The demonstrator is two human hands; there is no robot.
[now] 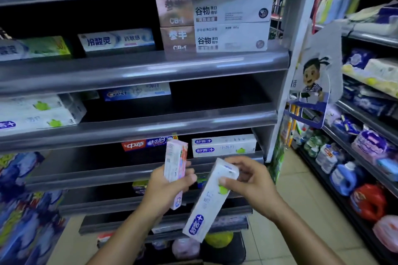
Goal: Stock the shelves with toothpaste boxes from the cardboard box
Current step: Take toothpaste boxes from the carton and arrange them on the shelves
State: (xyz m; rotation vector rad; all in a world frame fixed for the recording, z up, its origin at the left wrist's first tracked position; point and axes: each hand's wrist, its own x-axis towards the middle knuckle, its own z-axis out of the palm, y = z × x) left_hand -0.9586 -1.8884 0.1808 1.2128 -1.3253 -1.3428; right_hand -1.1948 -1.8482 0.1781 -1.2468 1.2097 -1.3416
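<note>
Grey shop shelving (150, 66) fills most of the view, with a pale tiled floor (301, 178) running off to the right. At the middle, the left hand (165, 185) grips a pink box (175, 170) round its lower half and holds it upright. The right hand (252, 180) pinches a white box (212, 200) near its top end, thumb on the face beside a green mark. This box slants down and to the left, a blue logo at its low end. The two boxes sit close together in front of the lower shelves, neither resting on a shelf.

Just behind them two white boxes (224, 145) lie stacked, with a red and blue box (146, 144) to their left. One shelf up are a Crest box (135, 91) and a pile of white boxes (38, 112) cut off at the left edge. Higher still stand tall white boxes (231, 19) beside brownish ones (175, 22).

The lowest shelves are dark and partly hidden by the arms – only a pink blur and a yellow-green round shape (218, 240) show there. Blue packs (21, 189) at the left are too smeared to read. A brown strip (185, 262) at the bottom edge is cut off, and I cannot tell what it is. A cartoon sign (312, 79) hangs at the shelf end – past it, a second rack holds blue bottles (344, 176) and wrapped packs
</note>
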